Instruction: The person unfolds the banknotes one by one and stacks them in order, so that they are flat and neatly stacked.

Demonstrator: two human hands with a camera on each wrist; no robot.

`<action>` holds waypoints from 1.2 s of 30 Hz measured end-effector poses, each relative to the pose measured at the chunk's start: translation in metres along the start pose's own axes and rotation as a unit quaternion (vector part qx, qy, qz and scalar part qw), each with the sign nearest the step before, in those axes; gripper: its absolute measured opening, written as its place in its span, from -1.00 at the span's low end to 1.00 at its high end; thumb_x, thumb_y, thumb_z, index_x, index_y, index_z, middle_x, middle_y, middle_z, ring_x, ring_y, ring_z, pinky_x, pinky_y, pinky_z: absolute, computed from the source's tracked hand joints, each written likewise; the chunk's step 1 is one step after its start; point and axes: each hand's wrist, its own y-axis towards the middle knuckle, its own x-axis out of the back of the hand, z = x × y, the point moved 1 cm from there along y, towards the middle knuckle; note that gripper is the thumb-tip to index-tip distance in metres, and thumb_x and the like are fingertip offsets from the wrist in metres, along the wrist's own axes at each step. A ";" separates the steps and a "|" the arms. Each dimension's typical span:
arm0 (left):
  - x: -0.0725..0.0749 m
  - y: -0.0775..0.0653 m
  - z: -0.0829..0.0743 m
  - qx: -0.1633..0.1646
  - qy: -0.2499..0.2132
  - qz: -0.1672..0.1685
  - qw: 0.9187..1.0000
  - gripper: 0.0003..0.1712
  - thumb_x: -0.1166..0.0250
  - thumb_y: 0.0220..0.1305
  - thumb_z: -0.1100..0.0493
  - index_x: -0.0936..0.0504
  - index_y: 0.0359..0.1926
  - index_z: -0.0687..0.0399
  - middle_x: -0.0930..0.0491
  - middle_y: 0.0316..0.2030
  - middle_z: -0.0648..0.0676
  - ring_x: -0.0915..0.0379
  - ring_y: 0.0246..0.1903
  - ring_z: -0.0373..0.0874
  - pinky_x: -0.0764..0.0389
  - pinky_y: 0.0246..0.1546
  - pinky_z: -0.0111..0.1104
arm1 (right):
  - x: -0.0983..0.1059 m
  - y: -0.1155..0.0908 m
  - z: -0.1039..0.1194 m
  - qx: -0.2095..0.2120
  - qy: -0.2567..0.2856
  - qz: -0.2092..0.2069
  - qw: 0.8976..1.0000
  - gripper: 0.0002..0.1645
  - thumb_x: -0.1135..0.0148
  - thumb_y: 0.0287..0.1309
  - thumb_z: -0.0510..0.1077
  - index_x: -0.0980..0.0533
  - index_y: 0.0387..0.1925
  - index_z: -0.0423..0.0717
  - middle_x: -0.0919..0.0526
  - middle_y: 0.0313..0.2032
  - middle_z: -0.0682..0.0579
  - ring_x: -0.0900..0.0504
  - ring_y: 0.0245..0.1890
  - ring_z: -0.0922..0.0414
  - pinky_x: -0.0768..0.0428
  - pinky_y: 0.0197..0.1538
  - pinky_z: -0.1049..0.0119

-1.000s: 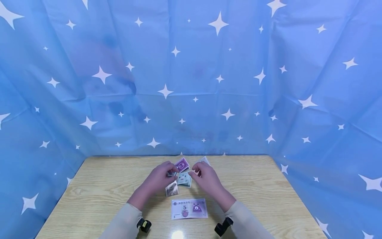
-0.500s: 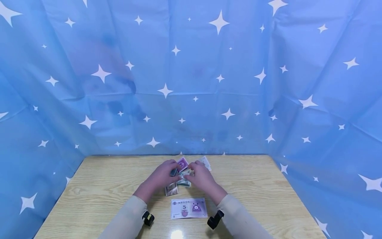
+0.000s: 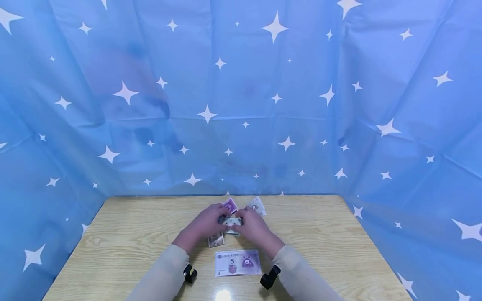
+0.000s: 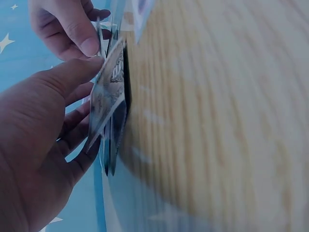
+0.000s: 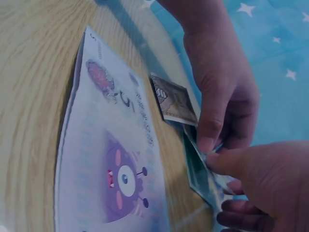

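Observation:
My left hand [image 3: 206, 221] and right hand [image 3: 255, 225] meet over a small pile of play banknotes. Between them is a pale green play banknote [image 3: 232, 225], pinched at its left end by the left thumb and fingers and at its right end by the right. In the right wrist view the two thumbs lie tip to tip along its near side, with fingers behind. A brown play banknote [image 5: 174, 100] sticks out under the left hand. More green notes [image 5: 195, 166] lie beneath, partly hidden by the hands.
A larger purple-and-white 5 note [image 3: 238, 263], folded, lies nearer the person on the wooden table [image 3: 320, 242]. Beyond the hands are a purple note [image 3: 230, 205] and a pale grey-blue note [image 3: 257, 205]. A blue star-patterned curtain [image 3: 241, 92] hangs behind the table.
Both hands have closed in toward each other over the pile, the right moving left and the left slightly right. Their fingers now hold the green banknote; more of the pale note shows.

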 end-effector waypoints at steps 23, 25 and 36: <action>-0.009 0.003 0.005 0.008 0.023 -0.016 1.000 -0.55 -0.69 0.23 0.02 -0.79 0.09 -0.07 -0.61 0.03 0.01 -0.51 0.03 -0.07 -0.66 0.19 -0.06 | -0.009 -0.002 -0.011 0.038 -0.010 -0.023 0.999 -0.50 -0.73 0.13 -0.09 -0.79 0.08 -0.18 -0.65 -0.08 0.01 -0.63 -0.05 0.05 -0.70 0.10 0.06; -0.009 0.003 0.003 0.006 0.022 -0.018 1.000 -0.56 -0.69 0.21 0.03 -0.79 0.08 -0.06 -0.65 0.04 0.01 -0.53 0.04 -0.05 -0.66 0.20 -0.04 | -0.009 -0.002 -0.011 0.037 -0.008 -0.023 0.999 -0.50 -0.73 0.14 -0.09 -0.79 0.07 -0.18 -0.64 -0.08 0.02 -0.62 -0.05 0.06 -0.70 0.10 0.06; -0.011 0.003 0.002 0.022 -0.003 -0.014 1.000 -0.54 -0.67 0.26 0.11 -0.77 0.15 0.00 -0.68 0.10 0.07 -0.60 0.16 0.05 -0.62 0.32 0.02 | -0.012 -0.003 -0.013 0.036 0.006 -0.028 0.999 -0.52 -0.72 0.13 -0.10 -0.79 0.06 -0.17 -0.63 -0.09 0.02 -0.61 -0.06 0.07 -0.69 0.10 0.05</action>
